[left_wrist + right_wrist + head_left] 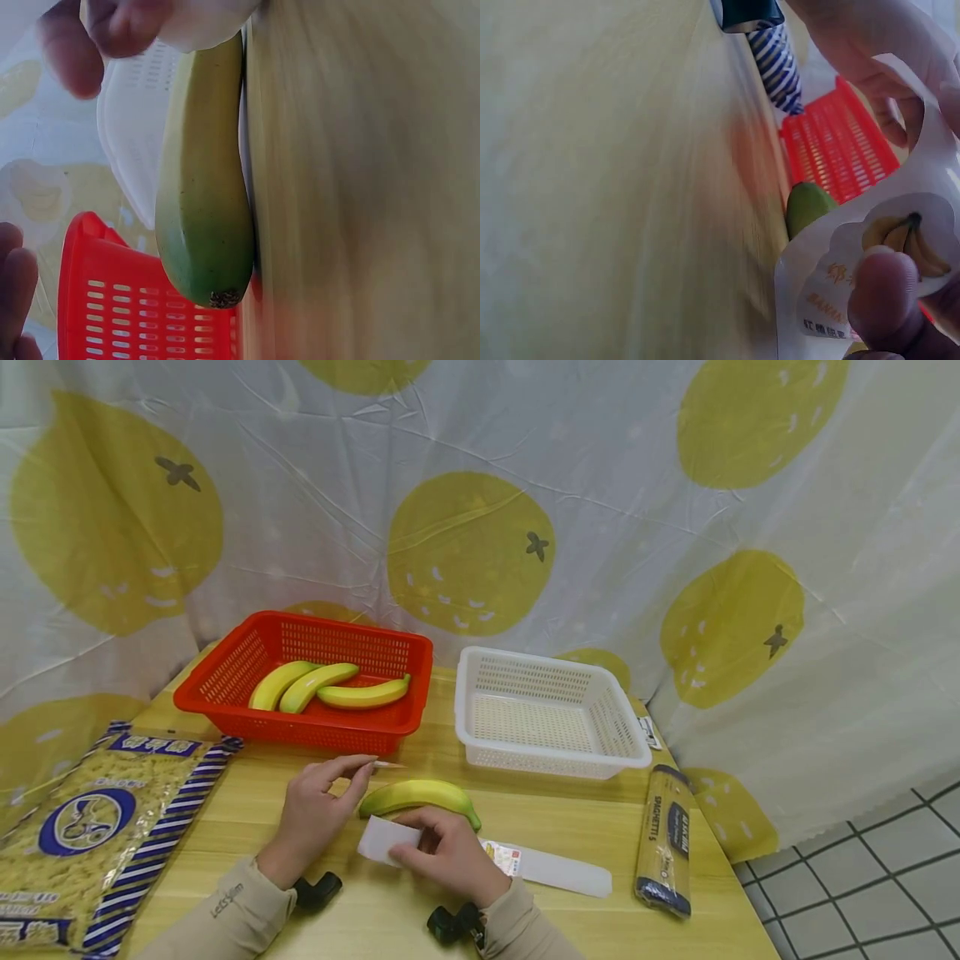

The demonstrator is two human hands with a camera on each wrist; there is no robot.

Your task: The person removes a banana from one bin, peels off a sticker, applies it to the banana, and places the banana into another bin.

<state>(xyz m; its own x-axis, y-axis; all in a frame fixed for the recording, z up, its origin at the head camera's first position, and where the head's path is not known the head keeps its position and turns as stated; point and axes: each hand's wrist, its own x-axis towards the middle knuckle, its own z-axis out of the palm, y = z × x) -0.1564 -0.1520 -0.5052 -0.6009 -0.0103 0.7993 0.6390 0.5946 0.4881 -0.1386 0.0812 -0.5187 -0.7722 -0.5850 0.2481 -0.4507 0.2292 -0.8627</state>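
My right hand grips a white piece of label paper, thumb on its front. In the right wrist view a banana picture and printed lettering show on this label paper. To its left my left hand pinches a small, thin whitish piece between thumb and fingertips, seen nearly edge-on. Just beyond the hands a yellow banana with green ends lies on the table. The left wrist view shows the same banana close up, its dark tip toward the red basket.
A red basket with several bananas stands at the back left. Right of it is a white basket. A white strip with a printed label lies by my right wrist. A spaghetti pack and a large pasta bag flank the work.
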